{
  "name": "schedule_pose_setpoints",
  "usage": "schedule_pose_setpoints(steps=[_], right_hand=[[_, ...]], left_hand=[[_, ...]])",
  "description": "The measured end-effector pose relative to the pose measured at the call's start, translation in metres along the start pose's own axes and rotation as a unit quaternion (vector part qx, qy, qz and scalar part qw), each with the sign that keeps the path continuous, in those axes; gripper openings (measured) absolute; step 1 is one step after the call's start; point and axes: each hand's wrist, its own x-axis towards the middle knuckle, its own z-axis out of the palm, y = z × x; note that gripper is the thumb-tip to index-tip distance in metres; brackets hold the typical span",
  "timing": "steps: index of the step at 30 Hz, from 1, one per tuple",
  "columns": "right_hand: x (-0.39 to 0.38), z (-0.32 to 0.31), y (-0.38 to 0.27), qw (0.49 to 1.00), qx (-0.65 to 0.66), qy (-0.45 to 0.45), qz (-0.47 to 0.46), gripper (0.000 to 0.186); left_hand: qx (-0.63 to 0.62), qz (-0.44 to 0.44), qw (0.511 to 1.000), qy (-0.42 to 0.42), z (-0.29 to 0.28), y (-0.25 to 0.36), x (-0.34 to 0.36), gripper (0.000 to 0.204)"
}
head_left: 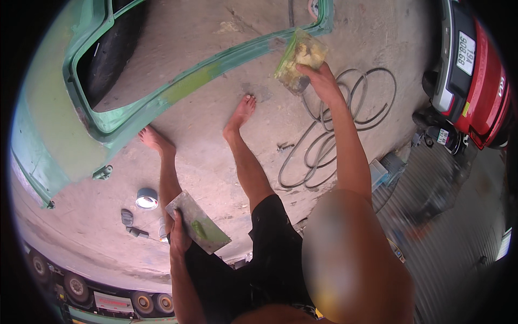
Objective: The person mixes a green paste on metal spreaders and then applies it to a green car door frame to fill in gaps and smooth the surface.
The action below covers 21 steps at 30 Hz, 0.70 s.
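Observation:
My left hand grips the edge of a flat grey putty board with a light green dab of putty on it, held above my left thigh. Stretched far forward, my right hand is closed on a flat, see-through piece, smeared yellow and brown with a green edge; its exact kind is unclear. Behind that piece runs the rail of a green vehicle body panel, with a yellow-green patch along it. Whether the piece touches the rail, I cannot tell.
A grey hose lies coiled on the concrete floor beyond my right forearm. A round tin and dark flat items sit at left. A red car stands far right, near corrugated metal. A dark tyre shows through the panel's opening.

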Motion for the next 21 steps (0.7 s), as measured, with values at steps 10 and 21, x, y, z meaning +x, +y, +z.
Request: schedule_pose_setpoints(steps=[10, 21], right_hand=[[0.082, 0.029, 0.031, 0.748, -0.584, 0.018, -0.315, 0.062], [0.081, 0.027, 0.048, 0.762, -0.554, 0.045, -0.331, 0.07]], left_hand=[[0.223, 0.047, 0.973, 0.036, -0.009, -0.041, 0.018, 0.074], [0.306, 0.028, 0.95, 0.048, 0.038, -0.024, 0.017, 0.075]])
